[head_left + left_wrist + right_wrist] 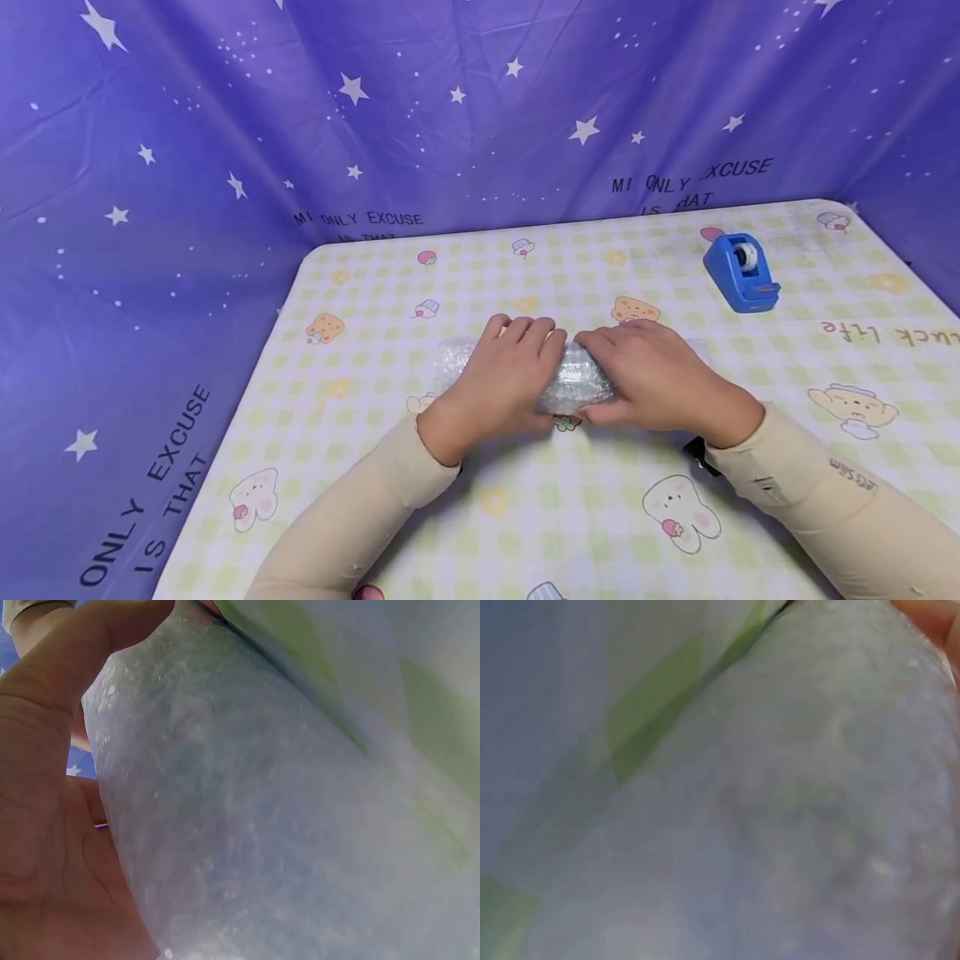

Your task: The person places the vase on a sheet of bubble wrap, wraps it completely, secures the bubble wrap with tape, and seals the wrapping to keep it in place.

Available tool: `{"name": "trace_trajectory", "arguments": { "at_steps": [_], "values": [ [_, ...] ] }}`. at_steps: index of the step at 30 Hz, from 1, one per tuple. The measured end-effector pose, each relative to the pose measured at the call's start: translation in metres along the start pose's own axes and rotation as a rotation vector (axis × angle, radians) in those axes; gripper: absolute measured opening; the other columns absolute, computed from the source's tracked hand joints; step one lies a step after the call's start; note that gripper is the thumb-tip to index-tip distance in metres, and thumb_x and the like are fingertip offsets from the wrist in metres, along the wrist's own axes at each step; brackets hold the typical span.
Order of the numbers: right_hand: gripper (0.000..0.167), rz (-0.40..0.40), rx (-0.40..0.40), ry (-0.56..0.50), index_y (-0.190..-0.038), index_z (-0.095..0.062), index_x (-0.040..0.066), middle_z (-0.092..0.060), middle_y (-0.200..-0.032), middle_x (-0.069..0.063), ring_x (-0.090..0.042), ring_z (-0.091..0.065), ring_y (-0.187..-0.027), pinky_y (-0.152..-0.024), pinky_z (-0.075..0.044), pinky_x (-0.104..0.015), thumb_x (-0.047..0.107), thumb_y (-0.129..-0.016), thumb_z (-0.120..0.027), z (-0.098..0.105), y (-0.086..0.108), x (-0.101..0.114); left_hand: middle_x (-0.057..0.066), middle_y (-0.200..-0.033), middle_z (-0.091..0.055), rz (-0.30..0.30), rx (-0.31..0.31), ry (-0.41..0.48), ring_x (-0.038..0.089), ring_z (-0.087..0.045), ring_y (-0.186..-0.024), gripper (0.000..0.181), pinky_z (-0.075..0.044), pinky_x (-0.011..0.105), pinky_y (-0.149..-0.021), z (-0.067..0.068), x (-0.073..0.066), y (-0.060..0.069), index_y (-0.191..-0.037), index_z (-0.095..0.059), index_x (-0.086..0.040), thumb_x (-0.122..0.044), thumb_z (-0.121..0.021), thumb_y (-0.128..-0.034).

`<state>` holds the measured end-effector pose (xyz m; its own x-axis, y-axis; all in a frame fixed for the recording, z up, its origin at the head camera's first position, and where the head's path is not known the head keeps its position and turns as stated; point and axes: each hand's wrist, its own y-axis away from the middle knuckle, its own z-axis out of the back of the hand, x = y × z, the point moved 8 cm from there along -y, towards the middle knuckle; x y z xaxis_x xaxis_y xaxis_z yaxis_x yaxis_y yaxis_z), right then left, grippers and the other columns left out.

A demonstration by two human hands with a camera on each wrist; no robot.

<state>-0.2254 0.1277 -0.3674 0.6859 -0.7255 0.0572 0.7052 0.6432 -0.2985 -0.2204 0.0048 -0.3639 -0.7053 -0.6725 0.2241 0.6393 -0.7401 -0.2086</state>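
A roll of clear bubble wrap (576,379) lies crosswise on the table between both hands. From the left, my left hand (510,375) grips it, fingers curled over the far side and thumb on the near side. My right hand (648,375) holds it the same way from the right, its thumb at the lower edge. In the left wrist view the bubble wrap (247,795) bulges against the palm and thumb. The right wrist view is nearly filled by blurred bubble wrap (825,787), with a bit of finger at the upper right. Whatever may be inside the wrap cannot be made out.
A blue tape dispenser (738,275) with a roll of tape stands at the back right of the table. Green-and-white checked cloth (390,500) with cartoon prints covers the tabletop. Behind it hangs a purple curtain (450,133) with white stars.
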Motion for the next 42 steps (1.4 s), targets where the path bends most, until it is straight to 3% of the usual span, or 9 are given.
{"name": "trace_trajectory", "arguments": {
  "at_steps": [8,13,20,27,30,34,37,42],
  "values": [
    [0.083,-0.002,0.003,-0.028,-0.128,-0.063,0.009,-0.073,-0.104,0.002,-0.022,-0.069,-0.095,-0.096,-0.05,-0.049,0.065,-0.069,-0.08,-0.001,0.003,-0.002,-0.001,-0.119,-0.059,-0.012,0.014,-0.018,0.022,-0.06,-0.109,0.085,-0.037,0.042,-0.1,-0.003,-0.004,-0.001,-0.128,-0.054,-0.012,-0.065,-0.081,-0.0659],
    [0.083,-0.006,0.015,-0.045,-0.129,-0.063,0.01,-0.073,-0.105,0.003,-0.021,-0.069,-0.097,-0.096,-0.049,-0.049,0.064,-0.069,-0.08,-0.002,0.004,-0.003,-0.002,-0.108,-0.061,-0.024,-0.008,-0.016,0.02,-0.063,-0.095,0.08,-0.039,0.039,-0.094,-0.003,-0.006,-0.003,-0.12,-0.056,-0.012,-0.065,-0.08,-0.0649],
    [0.082,-0.009,0.037,-0.067,-0.127,-0.064,0.01,-0.073,-0.104,0.004,-0.017,-0.067,-0.092,-0.095,-0.048,-0.048,0.064,-0.069,-0.081,-0.002,0.003,-0.002,-0.003,-0.096,-0.059,-0.05,-0.044,-0.005,0.018,-0.058,-0.079,0.071,-0.039,0.035,-0.082,-0.001,-0.008,-0.002,-0.11,-0.056,-0.012,-0.06,-0.079,-0.0636],
    [0.081,-0.015,0.066,-0.106,-0.131,-0.063,0.01,-0.072,-0.109,0.003,-0.012,-0.065,-0.091,-0.09,-0.05,-0.045,0.06,-0.07,-0.082,-0.003,0.002,-0.001,-0.003,-0.093,-0.061,-0.066,-0.027,0.022,0.017,-0.058,-0.076,0.066,-0.039,0.035,-0.08,-0.001,-0.007,-0.002,-0.106,-0.057,-0.012,-0.057,-0.079,-0.0628],
    [0.085,-0.015,0.073,-0.111,-0.137,-0.061,0.008,-0.071,-0.12,0.0,-0.016,-0.068,-0.102,-0.097,-0.05,-0.051,0.06,-0.072,-0.081,-0.001,0.001,-0.001,-0.003,-0.091,-0.061,-0.071,-0.007,0.035,0.017,-0.059,-0.075,0.065,-0.039,0.035,-0.079,-0.001,-0.005,-0.003,-0.106,-0.058,-0.012,-0.057,-0.078,-0.0634],
    [0.093,0.002,0.059,-0.077,-0.142,-0.056,0.005,-0.069,-0.132,-0.006,-0.024,-0.065,-0.122,-0.115,-0.033,-0.061,0.063,-0.073,-0.079,0.004,0.002,-0.001,-0.005,-0.089,-0.06,-0.065,0.02,0.061,0.016,-0.059,-0.075,0.065,-0.04,0.035,-0.078,-0.002,-0.002,-0.004,-0.105,-0.059,-0.013,-0.059,-0.077,-0.0631],
    [0.093,0.012,0.043,-0.066,-0.142,-0.056,0.005,-0.068,-0.133,-0.007,-0.027,-0.065,-0.123,-0.118,-0.027,-0.06,0.065,-0.073,-0.078,0.009,0.002,0.0,-0.006,-0.087,-0.059,-0.06,0.025,0.09,0.014,-0.058,-0.076,0.064,-0.04,0.034,-0.078,-0.003,0.001,-0.004,-0.104,-0.06,-0.014,-0.06,-0.077,-0.0625],
    [0.091,0.012,0.038,-0.07,-0.143,-0.056,0.007,-0.068,-0.134,-0.007,-0.029,-0.064,-0.125,-0.118,-0.027,-0.059,0.065,-0.076,-0.077,0.014,0.003,0.0,-0.007,-0.084,-0.058,-0.07,0.035,0.116,0.011,-0.059,-0.079,0.062,-0.04,0.034,-0.078,-0.002,0.002,-0.006,-0.102,-0.06,-0.014,-0.059,-0.076,-0.0635]
  ]
}}
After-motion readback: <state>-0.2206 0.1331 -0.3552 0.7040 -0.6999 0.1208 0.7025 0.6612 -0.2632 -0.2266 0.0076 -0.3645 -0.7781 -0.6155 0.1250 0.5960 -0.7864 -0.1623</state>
